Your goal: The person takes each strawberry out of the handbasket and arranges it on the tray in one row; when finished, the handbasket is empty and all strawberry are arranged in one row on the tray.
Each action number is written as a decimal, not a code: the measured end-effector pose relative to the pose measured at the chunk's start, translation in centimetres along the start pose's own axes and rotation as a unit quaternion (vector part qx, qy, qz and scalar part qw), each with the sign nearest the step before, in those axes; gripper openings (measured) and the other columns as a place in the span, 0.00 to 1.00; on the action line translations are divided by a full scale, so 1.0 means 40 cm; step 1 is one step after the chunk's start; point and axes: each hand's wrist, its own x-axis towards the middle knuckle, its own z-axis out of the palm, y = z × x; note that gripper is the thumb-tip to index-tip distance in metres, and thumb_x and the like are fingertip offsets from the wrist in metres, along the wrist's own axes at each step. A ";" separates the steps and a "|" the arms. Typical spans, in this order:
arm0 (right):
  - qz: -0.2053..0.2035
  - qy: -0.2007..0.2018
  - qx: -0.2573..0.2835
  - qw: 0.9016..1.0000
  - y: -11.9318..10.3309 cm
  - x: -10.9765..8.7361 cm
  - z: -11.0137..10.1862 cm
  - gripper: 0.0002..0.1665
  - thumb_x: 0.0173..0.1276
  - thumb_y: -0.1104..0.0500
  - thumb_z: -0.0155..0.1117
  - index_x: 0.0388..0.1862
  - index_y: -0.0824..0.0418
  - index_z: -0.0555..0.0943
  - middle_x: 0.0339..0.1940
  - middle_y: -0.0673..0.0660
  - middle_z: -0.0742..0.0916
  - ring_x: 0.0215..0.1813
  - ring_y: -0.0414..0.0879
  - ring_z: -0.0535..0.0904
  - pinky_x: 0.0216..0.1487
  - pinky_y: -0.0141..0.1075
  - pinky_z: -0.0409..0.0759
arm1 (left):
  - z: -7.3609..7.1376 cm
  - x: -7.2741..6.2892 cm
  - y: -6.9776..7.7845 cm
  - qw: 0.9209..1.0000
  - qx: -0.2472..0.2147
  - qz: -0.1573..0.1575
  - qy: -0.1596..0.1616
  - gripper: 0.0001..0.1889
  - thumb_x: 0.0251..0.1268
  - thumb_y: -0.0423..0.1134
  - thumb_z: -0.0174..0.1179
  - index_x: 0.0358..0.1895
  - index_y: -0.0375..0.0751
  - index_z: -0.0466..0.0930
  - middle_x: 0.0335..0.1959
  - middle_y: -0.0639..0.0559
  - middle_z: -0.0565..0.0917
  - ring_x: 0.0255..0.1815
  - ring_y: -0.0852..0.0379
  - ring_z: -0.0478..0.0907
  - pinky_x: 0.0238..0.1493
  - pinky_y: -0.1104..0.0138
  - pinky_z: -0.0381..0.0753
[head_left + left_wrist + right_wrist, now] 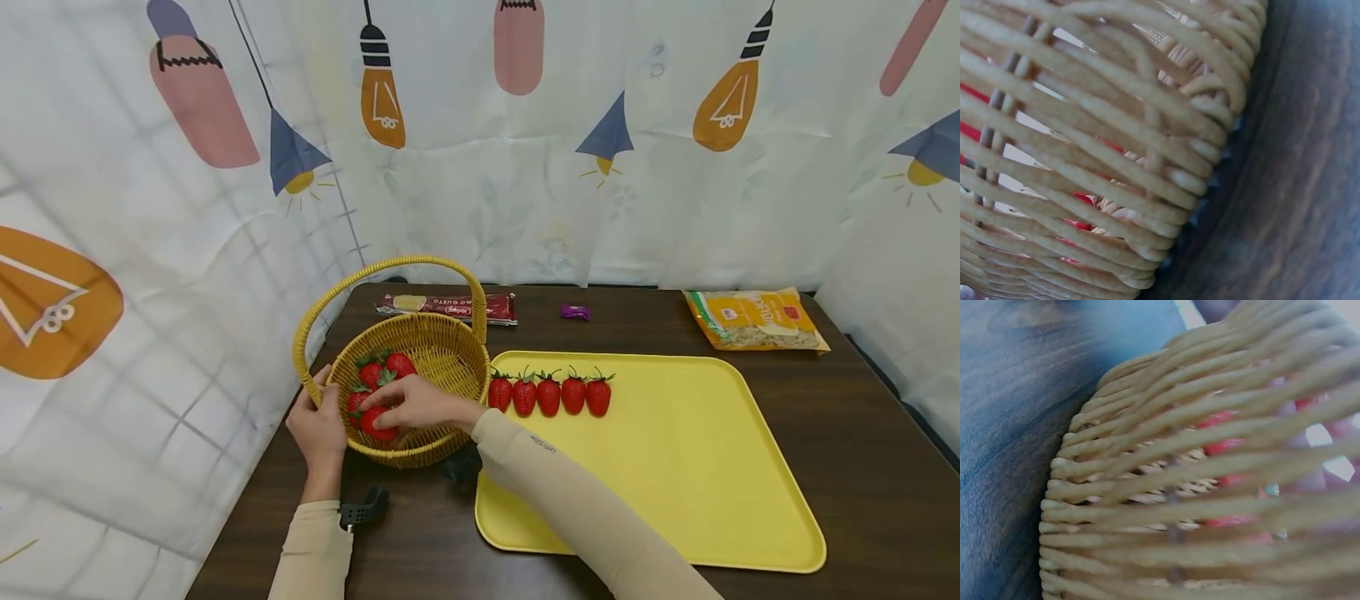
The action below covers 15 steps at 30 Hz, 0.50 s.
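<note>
A yellow wicker basket (459, 354) with a tall hoop handle stands at the left of the table and holds several strawberries (401, 364) with green leaves. At its left rim, by the foot of the handle, my left hand (318, 427) grips the basket. Reaching over the near right rim, my right hand (420, 403) pinches a strawberry (377, 423) inside, low on the left. Woven basket wall (1104, 156) fills most of the left wrist view, with red showing through gaps. Through the weave (1116, 506) in the right wrist view, red patches and blurred fingers show.
Right of the basket lies a yellow tray (660, 467) with several strawberries (549, 395) in a row along its far left. Behind are a dark red snack packet (498, 309), a small purple sweet (575, 312) and an orange food bag (756, 321). Patterned curtains (525, 192) border the table.
</note>
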 end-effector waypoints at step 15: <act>-0.090 0.111 0.055 0.988 -0.015 -0.114 -0.015 0.18 0.66 0.65 0.62 0.55 0.58 0.81 0.53 0.54 0.81 0.33 0.43 0.82 0.35 0.42 0.82 | -0.004 -0.001 0.002 1.000 -0.006 -0.004 -0.010 0.16 0.70 0.35 0.55 0.56 0.47 0.84 0.11 0.57 0.69 0.10 0.68 0.51 0.17 0.71 0.55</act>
